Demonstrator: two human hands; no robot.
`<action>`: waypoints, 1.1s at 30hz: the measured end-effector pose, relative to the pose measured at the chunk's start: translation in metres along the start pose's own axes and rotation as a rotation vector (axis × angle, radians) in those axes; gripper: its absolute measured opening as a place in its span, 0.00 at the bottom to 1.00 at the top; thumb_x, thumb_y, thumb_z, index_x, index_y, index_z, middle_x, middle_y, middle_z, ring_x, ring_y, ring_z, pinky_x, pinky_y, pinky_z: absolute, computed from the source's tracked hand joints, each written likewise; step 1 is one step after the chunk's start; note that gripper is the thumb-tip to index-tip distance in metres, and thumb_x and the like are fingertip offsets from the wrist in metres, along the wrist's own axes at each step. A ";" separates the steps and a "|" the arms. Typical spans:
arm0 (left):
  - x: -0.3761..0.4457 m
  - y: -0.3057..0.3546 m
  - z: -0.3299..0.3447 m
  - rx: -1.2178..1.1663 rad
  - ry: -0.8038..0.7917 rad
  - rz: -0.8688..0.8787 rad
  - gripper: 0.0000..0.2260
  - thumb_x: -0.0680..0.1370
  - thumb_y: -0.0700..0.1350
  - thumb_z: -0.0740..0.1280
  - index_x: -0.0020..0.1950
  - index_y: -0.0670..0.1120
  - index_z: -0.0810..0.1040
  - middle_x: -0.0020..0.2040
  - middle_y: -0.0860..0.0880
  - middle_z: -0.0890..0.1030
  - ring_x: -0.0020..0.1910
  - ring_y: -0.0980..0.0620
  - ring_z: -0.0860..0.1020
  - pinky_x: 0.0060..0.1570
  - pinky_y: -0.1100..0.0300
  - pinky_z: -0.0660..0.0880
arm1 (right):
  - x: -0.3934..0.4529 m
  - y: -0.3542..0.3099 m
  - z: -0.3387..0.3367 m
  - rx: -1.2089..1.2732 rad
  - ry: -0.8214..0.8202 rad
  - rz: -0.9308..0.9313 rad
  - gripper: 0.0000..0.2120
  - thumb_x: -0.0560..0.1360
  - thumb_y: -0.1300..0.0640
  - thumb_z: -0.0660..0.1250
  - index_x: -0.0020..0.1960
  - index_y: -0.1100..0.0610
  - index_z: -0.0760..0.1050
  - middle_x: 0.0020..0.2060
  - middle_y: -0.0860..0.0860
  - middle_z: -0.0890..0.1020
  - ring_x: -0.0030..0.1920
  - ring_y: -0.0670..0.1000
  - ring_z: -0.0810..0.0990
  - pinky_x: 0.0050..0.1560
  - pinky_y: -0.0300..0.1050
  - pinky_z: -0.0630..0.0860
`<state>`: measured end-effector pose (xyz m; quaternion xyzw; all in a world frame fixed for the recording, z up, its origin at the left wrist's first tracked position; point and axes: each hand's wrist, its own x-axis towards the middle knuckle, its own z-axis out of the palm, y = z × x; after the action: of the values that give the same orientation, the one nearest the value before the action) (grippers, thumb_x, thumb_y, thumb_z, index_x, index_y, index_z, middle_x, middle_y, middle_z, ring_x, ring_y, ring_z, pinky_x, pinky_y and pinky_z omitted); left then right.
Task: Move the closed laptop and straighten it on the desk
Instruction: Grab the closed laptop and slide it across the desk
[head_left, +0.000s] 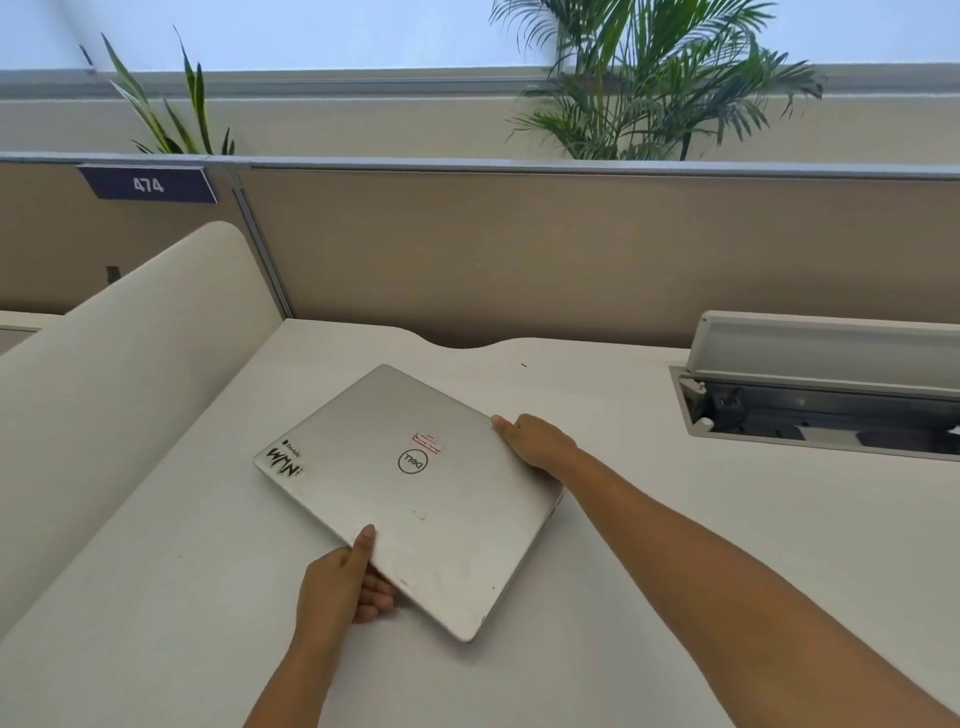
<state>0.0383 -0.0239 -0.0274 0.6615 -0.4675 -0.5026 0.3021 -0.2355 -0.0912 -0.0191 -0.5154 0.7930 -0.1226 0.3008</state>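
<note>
Left hand: thumb lies flat on top of the closed laptop near its front-left edge, other fingers curled beneath that edge, so the hand pinches the lid & base between thumb & fingers. Right hand: fingers wrap the laptop's right-rear edge, thumb tip on the top surface near the corner; grip closed on the edge. Both bare forearms reach in from the bottom of the view. The laptop is silver, lid shut, w/ a round logo at center, a small red-and-white label just beside it, and a black-lettered sticker at the left corner. It sits skewed, turned diagonally vs. the desk's edges; whether it rests flat or is lifted slightly, cannot tell. The white desk spreads beneath. To the right, well apart from the laptop, a cable hatch stands open in the desk top. Left side: a curved cream divider. Behind: a tan partition w/ a dark "474" sign, and green plants above it.
</note>
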 end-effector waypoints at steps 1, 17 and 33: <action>-0.005 -0.001 0.002 -0.002 -0.002 0.001 0.22 0.77 0.53 0.63 0.34 0.36 0.76 0.20 0.45 0.80 0.18 0.53 0.77 0.17 0.65 0.73 | -0.004 0.005 0.000 0.026 -0.001 0.007 0.31 0.76 0.34 0.47 0.56 0.59 0.71 0.56 0.54 0.78 0.52 0.55 0.75 0.48 0.48 0.67; -0.108 -0.024 0.041 -0.033 -0.135 0.032 0.22 0.78 0.53 0.60 0.32 0.38 0.74 0.18 0.46 0.78 0.15 0.53 0.73 0.15 0.67 0.69 | -0.110 0.082 -0.015 0.122 0.011 0.103 0.31 0.75 0.32 0.44 0.46 0.58 0.70 0.45 0.52 0.75 0.45 0.53 0.73 0.49 0.49 0.66; -0.196 -0.060 0.060 0.043 -0.318 0.050 0.21 0.78 0.53 0.60 0.36 0.37 0.74 0.20 0.47 0.80 0.17 0.53 0.76 0.18 0.66 0.71 | -0.201 0.147 -0.009 0.107 0.076 0.191 0.38 0.74 0.31 0.44 0.53 0.63 0.72 0.52 0.58 0.79 0.44 0.53 0.74 0.47 0.49 0.66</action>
<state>-0.0108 0.1836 -0.0229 0.5680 -0.5364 -0.5832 0.2226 -0.2923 0.1517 -0.0159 -0.4156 0.8417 -0.1552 0.3080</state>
